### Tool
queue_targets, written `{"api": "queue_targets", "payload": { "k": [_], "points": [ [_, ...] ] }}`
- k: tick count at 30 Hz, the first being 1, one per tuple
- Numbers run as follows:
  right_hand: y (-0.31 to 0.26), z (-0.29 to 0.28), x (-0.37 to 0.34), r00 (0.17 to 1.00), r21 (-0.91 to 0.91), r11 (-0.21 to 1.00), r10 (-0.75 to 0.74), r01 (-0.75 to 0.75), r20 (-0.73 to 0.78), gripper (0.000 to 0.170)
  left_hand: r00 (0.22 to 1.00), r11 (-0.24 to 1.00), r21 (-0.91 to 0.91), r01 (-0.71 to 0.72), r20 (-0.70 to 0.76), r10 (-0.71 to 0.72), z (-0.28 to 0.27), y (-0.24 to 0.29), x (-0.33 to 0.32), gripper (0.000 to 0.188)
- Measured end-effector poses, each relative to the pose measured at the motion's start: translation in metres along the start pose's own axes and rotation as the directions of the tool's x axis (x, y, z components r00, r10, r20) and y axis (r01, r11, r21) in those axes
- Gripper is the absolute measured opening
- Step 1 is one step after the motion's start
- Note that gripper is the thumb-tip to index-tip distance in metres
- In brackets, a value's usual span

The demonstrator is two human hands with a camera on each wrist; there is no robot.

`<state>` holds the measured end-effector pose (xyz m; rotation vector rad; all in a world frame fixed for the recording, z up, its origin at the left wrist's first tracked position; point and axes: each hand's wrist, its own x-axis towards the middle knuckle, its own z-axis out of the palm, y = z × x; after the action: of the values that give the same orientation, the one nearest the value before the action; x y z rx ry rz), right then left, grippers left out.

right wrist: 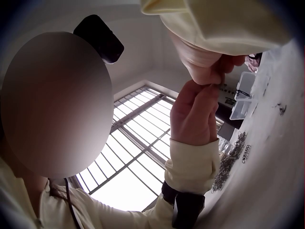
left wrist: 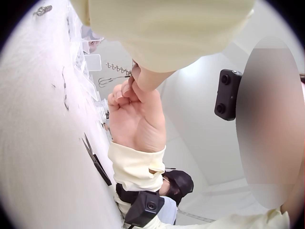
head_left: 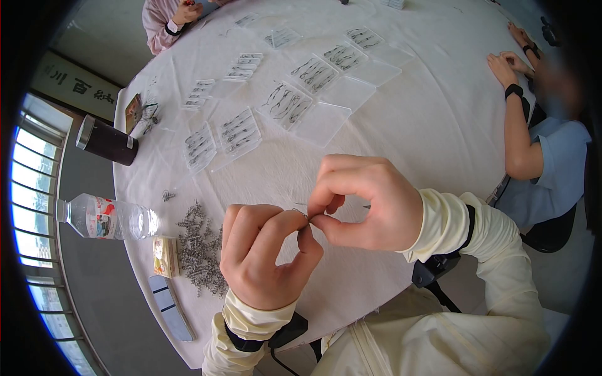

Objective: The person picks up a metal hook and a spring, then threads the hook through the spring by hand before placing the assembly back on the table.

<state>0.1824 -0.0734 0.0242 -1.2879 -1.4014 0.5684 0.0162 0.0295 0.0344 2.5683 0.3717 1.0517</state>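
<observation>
Over the near part of the white-covered table, my left hand (head_left: 260,263) and right hand (head_left: 376,203) meet fingertip to fingertip. Thumb and forefinger of each hand pinch a small fishing rig there. In the left wrist view, its coiled wire spring (left wrist: 116,69) and dark fish hooks (left wrist: 107,81) stick out past the fingertips; the joint between them is hidden by the fingers. A heap of wire springs (head_left: 200,244) lies left of my left hand. Scissors (left wrist: 96,162) with dark handles lie on the table by my right hand, mostly hidden behind it in the head view.
Clear plastic boxes (head_left: 286,105) holding rows of hook rigs spread across the table beyond my hands. A water bottle (head_left: 103,216), a dark thermos (head_left: 108,141), a small yellowish packet (head_left: 165,257) and a grey-blue case (head_left: 170,307) are on the left. Other people sit across and right.
</observation>
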Motion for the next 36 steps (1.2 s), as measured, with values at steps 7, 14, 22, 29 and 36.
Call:
{"api": "queue_targets", "payload": {
  "k": [7,14,22,29,36],
  "points": [
    [0.0010,-0.0001,0.0000,1.000,0.037,0.999,0.013,-0.014,0.027,0.011,0.990,0.987,-0.083,0.139,0.039,-0.136,0.0000,0.0020,-0.0023,0.026],
    [0.0048,-0.0002,-0.0001,0.992,0.173,0.978,0.103,-0.115,0.074,0.009,0.971,0.952,-0.192,0.239,0.078,-0.228,-0.0004,0.0022,-0.0028,0.023],
    [-0.0025,-0.0029,0.0003,0.989,0.134,0.981,0.140,-0.144,0.037,0.009,0.999,0.999,-0.016,0.040,0.013,-0.040,-0.0036,0.0007,0.0026,0.026],
    [-0.0012,-0.0017,-0.0008,0.998,0.032,0.997,0.065,-0.065,0.009,0.011,1.000,1.000,0.015,-0.017,0.012,0.016,-0.0031,0.0009,0.0030,0.028],
    [-0.0010,-0.0016,-0.0004,0.999,0.023,0.999,0.047,-0.047,0.000,0.011,0.999,1.000,0.010,-0.023,0.023,0.023,-0.0041,0.0012,0.0037,0.027]
  ]
}}
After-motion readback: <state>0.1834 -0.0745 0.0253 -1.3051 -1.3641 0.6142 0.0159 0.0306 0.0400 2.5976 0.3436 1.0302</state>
